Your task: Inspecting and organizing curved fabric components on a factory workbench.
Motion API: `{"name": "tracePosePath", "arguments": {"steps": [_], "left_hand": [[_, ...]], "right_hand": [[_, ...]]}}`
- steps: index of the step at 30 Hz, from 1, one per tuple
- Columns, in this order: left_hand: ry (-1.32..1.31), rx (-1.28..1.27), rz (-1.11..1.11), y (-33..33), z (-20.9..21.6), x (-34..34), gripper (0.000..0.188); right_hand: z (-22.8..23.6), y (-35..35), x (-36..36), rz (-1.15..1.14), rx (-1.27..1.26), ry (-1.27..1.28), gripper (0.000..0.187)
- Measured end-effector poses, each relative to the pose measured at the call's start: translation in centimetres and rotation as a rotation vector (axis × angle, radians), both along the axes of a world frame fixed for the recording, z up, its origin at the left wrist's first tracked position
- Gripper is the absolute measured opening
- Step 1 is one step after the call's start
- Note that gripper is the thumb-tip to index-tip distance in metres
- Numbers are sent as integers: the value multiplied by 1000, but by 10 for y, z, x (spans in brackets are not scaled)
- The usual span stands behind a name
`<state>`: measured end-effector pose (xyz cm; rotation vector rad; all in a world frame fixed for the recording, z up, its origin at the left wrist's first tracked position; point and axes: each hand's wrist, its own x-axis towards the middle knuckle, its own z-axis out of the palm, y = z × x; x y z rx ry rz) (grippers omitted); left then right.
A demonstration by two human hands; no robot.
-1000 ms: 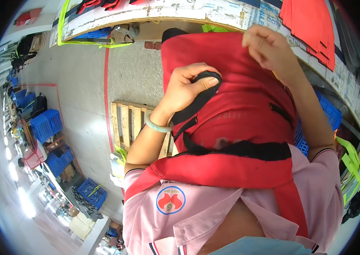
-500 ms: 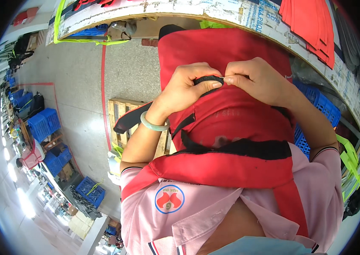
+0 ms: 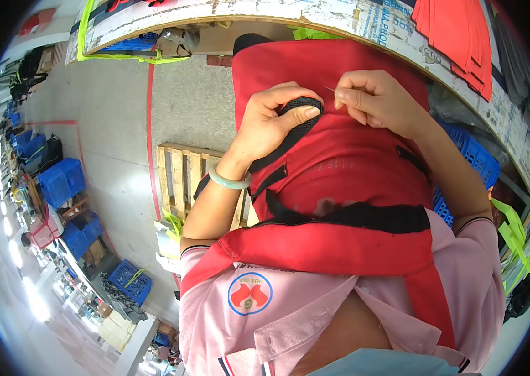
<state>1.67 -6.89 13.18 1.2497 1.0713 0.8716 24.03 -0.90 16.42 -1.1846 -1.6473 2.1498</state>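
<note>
My left hand (image 3: 275, 119) is closed round a black mesh-textured strap (image 3: 287, 143), its thumb pressing the strap near the rounded upper end. The strap hangs past my wrist toward the lower left, partly hidden by the forearm. A short distance to the right, my right hand (image 3: 371, 103) pinches a thin needle (image 3: 329, 89) between thumb and fingertips, the other fingers curled. The needle points up and left, apart from the strap. Whether thread runs from it is too fine to tell. Both hands are above the red apron (image 3: 334, 150) on my lap.
Across the front runs a worn, paper-covered workbench (image 3: 315, 14), with red fabric pieces (image 3: 456, 44) stacked at its right. A blue crate (image 3: 465, 156) stands right of my lap. On the left are a wooden pallet (image 3: 180, 182) and several blue crates (image 3: 62, 182) along the floor.
My right hand has drawn away to the right from the strap, and the needle shows free of it. The left hand has turned the strap, so more of its mesh face shows.
</note>
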Motion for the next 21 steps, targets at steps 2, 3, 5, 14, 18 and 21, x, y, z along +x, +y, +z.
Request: {"name": "tracePosePath", "arguments": {"steps": [2, 3, 5, 14, 18, 21], "left_hand": [[-1, 52, -22, 0, -2, 1, 13], [-2, 52, -25, 1, -1, 0, 13], [-30, -42, -27, 1, 0, -3, 13], [-114, -113, -46, 2, 0, -5, 12], [-286, -197, 35, 1, 1, -1, 12], [-412, -179, 49, 5, 5, 2, 14]], "right_hand": [[1, -6, 1, 29, 40, 7, 25], [1, -8, 1, 48, 82, 16, 24], [-3, -10, -1, 49, 104, 27, 24], [-5, -23, -13, -21, 78, 109, 22], [-8, -34, -14, -182, -340, 405, 22], [-14, -30, -13, -230, -356, 496, 22]]}}
